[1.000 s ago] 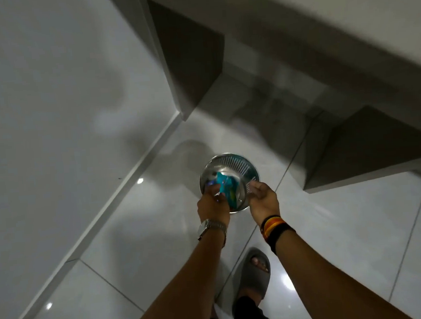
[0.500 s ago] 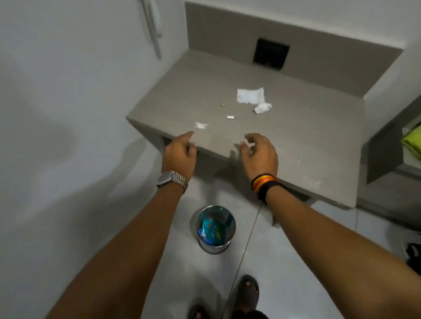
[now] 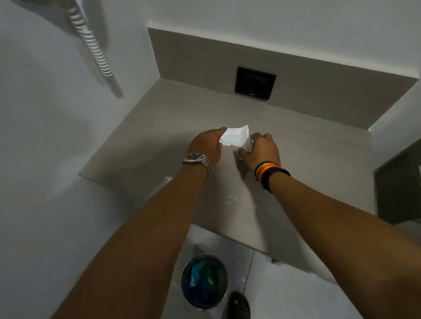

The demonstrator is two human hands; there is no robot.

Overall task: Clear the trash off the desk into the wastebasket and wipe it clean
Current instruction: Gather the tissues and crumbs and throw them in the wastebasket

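Dim indoor light, soft shadows under arms on desk (image 3: 152,138); motion blur, wide-angle edge bending.

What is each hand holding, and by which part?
Left hand pinches the white tissue by its left edge; right hand grips its right end.

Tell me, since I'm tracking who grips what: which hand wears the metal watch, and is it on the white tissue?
The left hand wears the metal watch; the right hand wears coloured wristbands instead. The left hand's fingers pinch the white tissue above the desk.
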